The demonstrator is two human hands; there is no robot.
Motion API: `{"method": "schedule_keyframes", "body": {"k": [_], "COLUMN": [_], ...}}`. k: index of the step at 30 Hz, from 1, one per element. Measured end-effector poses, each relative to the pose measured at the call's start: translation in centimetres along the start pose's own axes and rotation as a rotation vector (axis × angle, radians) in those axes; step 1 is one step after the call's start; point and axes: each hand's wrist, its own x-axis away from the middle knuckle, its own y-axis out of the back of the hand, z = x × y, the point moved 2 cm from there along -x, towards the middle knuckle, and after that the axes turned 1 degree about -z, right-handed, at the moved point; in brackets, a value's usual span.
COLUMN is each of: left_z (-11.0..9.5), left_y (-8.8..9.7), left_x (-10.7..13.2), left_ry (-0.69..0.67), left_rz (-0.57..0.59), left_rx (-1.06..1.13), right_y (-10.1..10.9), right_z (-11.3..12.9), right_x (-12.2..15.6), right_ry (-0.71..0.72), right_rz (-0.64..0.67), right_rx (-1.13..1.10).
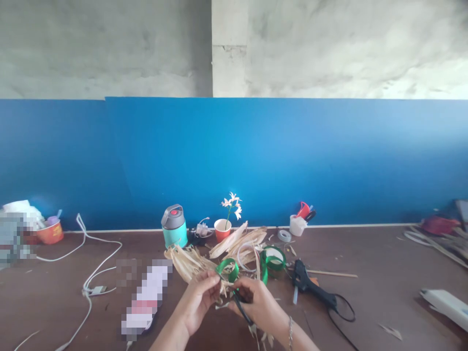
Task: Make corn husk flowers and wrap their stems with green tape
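Note:
My left hand (pixel 201 297) is closed in a pinch on a green ribbon (pixel 231 275), which curls up in a loop above my fingers. My right hand (pixel 258 302), with a bracelet at the wrist, is closed around a slim dark tool (pixel 242 308); its kind is unclear. The two hands are close together, fingertips near the ribbon's lower part. Beyond them lie dried corn husks (pixel 193 261) and a green ribbon roll (pixel 274 257). Pale husk scraps (pixel 268 337) are beneath and beside my right hand.
A black glue gun (pixel 310 285) with its cord lies to the right. Behind stand a turquoise flask (pixel 174 234), a paper cup (pixel 222 231) with a white flower, and a white cup (pixel 298 226) of tools. A white cable (pixel 87 273) trails at left beside a blurred-out object (pixel 146 297).

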Motion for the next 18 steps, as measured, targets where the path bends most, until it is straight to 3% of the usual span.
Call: {"method": "schedule_keyframes", "body": {"k": [18], "left_z": [-0.43], "left_y": [0.85], "left_x": [-0.55], "left_ry": [-0.115], "left_rz": [-0.027], "left_rx": [-0.094], "right_y": [-0.11], "right_z": [-0.20], "right_x": [0.04], "right_ry": [0.013], "right_rz": [0.011], "right_rx": [-0.005]}}
